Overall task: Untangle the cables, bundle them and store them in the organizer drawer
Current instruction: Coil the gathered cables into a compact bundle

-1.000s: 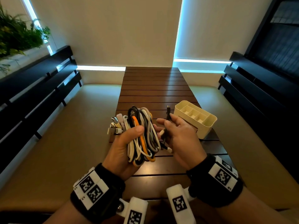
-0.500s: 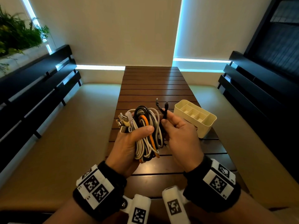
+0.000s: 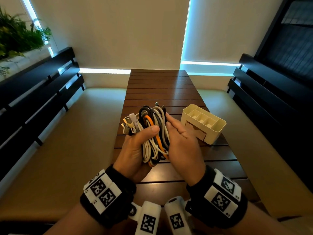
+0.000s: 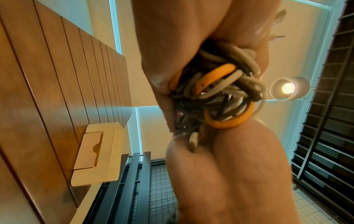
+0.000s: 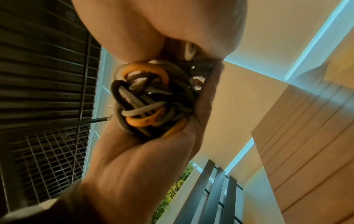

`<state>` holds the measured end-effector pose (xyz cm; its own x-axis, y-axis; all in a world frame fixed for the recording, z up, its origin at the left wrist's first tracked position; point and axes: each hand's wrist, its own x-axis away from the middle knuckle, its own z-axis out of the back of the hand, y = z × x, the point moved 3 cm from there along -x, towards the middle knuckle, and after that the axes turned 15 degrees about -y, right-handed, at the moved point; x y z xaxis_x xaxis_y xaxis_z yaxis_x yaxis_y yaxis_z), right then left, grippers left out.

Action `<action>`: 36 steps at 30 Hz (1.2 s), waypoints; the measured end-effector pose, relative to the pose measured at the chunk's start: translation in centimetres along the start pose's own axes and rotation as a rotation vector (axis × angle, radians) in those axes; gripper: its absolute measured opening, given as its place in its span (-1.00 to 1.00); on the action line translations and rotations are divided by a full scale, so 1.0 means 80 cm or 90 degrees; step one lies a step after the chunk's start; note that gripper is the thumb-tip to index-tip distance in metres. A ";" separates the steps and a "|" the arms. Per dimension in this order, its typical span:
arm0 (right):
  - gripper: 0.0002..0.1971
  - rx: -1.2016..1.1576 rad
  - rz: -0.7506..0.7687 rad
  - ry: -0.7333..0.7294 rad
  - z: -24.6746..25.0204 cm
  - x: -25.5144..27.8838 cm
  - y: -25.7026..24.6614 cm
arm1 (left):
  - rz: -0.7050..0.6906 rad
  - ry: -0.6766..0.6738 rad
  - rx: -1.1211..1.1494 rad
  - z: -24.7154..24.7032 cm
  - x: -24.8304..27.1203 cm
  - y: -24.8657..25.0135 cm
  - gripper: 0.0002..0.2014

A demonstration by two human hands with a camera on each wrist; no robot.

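A coiled cable bundle [image 3: 155, 133] of white, grey, black and orange cables is held above the wooden table [image 3: 160, 85]. My left hand [image 3: 135, 145] grips it from the left, thumb across the front. My right hand [image 3: 179, 138] cups its right side, fingertips on the black cable near the top. Several plugs [image 3: 130, 122] stick out at the upper left. Both wrist views show the cable bundle [image 4: 220, 94] [image 5: 145, 103] squeezed between the two palms. The cream organizer [image 3: 215, 133] stands on the table to the right, its drawer [image 3: 196, 131] closed.
Beige cushioned benches with dark slatted backs [image 3: 42, 92] run along both sides of the table. A plant [image 3: 18, 34] stands at the upper left. In the left wrist view the organizer [image 4: 99, 151] shows its drawer front, and a ceiling lamp [image 4: 287, 87] shines.
My right hand, which pinched a loose black cable end beside the bundle, has laid it against the coil and closed onto the bundle's right side. The left hand keeps its grip.
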<state>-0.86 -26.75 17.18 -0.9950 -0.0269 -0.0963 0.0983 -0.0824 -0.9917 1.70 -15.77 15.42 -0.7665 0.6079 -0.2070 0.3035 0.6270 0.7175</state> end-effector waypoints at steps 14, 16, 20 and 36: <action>-0.61 0.251 -0.036 -0.114 0.007 -0.007 -0.015 | 0.036 0.013 -0.090 0.011 0.011 0.012 -0.36; -0.66 0.201 0.005 -0.095 0.006 -0.005 -0.015 | 0.035 0.024 -0.087 0.013 0.012 0.013 -0.39; -0.75 -0.025 0.102 -0.098 0.007 0.000 -0.007 | 0.021 0.022 -0.055 0.022 0.015 0.017 -0.39; -0.81 0.281 -0.025 -0.038 0.064 -0.048 0.116 | -0.022 0.110 -0.208 0.083 0.027 -0.009 -0.61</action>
<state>3.95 -32.53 8.75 -0.9966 -0.0710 -0.0410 0.0712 -0.5013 -0.8623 3.56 -11.64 10.07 -0.8656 0.4809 -0.1397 0.1005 0.4401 0.8923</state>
